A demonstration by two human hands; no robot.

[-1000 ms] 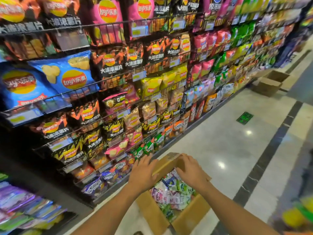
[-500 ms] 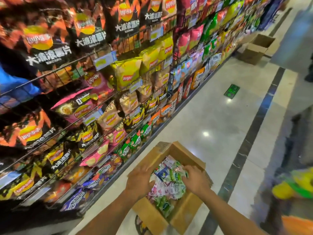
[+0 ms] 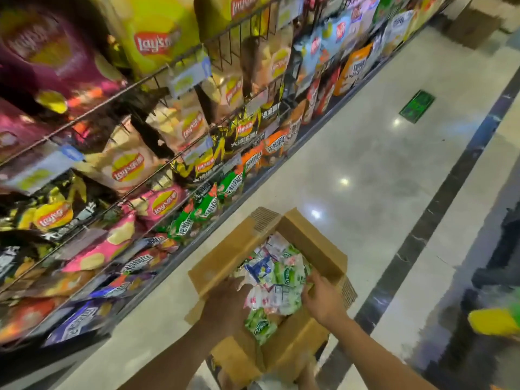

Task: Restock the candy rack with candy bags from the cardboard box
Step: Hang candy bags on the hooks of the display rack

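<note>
Inside the cardboard box (image 3: 312, 240), both hands now sit lower among candy bags (image 3: 278, 277); right hand (image 3: 323, 301) grips them; left hand (image 3: 225, 302) grip unclear; floor (image 3: 365, 164) open rightward.

Cardboard box (image 3: 318, 249) mouth open upward between spread flaps (image 3: 225, 257); rack (image 3: 222, 38) close left, open floor (image 3: 365, 164) right.
</note>
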